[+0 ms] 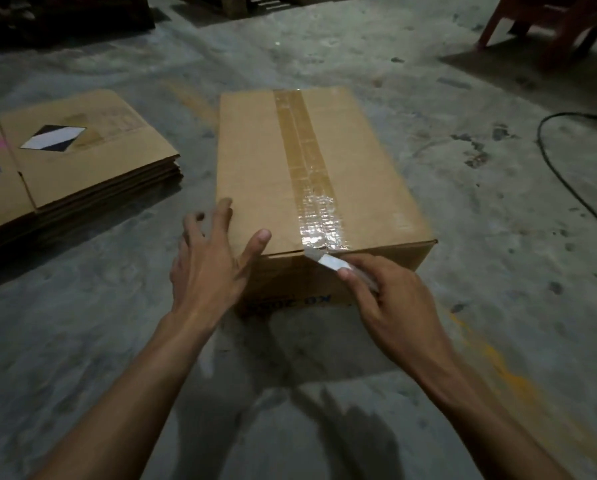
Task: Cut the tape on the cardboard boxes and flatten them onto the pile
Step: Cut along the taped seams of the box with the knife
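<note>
A sealed brown cardboard box stands on the floor, its glossy tape strip apparently uncut. A small blade is pinched by the right hand at the near edge; the spread left hand steadies a corner. A pile of flattened cardboard lies left.

Bare floor lies open right of the box, crossed only by a black cable. On my left, a floor gap separates the box from the flattened pile.
</note>
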A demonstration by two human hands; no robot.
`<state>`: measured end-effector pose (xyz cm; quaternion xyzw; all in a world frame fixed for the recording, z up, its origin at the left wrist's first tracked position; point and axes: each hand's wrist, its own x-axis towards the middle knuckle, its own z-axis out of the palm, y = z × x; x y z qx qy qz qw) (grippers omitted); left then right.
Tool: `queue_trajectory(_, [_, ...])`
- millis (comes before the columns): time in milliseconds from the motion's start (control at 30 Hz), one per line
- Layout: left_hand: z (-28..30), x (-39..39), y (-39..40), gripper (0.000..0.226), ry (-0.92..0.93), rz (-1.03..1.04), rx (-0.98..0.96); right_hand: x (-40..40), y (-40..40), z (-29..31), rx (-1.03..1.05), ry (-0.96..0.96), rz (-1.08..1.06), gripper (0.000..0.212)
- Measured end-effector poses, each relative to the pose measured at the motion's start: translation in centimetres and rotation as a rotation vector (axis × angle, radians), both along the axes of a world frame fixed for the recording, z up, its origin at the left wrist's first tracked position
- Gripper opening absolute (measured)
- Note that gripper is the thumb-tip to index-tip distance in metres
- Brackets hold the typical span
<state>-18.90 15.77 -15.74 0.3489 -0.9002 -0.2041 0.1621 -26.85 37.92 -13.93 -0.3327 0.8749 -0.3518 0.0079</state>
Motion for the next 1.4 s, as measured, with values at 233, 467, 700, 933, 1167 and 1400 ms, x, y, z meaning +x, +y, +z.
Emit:
queue_trajectory(233, [0.0, -0.2, 0.4, 0.077, -0.015, -0.137, -0.117, 1.3, -0.2, -0.4, -0.002, -0.045, -0.031, 0.033])
queue_trajectory(467, [0.8, -0.4, 0.9, 0.068, -0.071, -0.146, -0.173, 1.6, -0.5, -0.4, 0.047, -0.003, -0.077, 0.035])
queue_trajectory(700, [1.0, -0.6, 1.3, 0.067, -0.113, -0.132, -0.235, 2.0, -2.3, 0.1, 0.086, 0.03, -0.159, 0.029])
queue_trajectory(933, [1.6, -0.6, 1.9, 0.077, -0.17, -0.135, -0.257, 2.2, -2.5, -1.4, -0.056, 0.0, -0.234, 0.024])
queue_trajectory(1167, [1.7, -1.9, 2.6, 0.113, -0.272, -0.133, -0.36, 1.7, -1.6, -2.9, -0.42, -0.442, -0.223, 0.025])
queue_trajectory(1400, [1.8, -2.8, 1.7, 0.105, -0.182, -0.292, -0.383, 1.0, 0.0, -2.0, -0.3, -0.309, -0.224, 0.021])
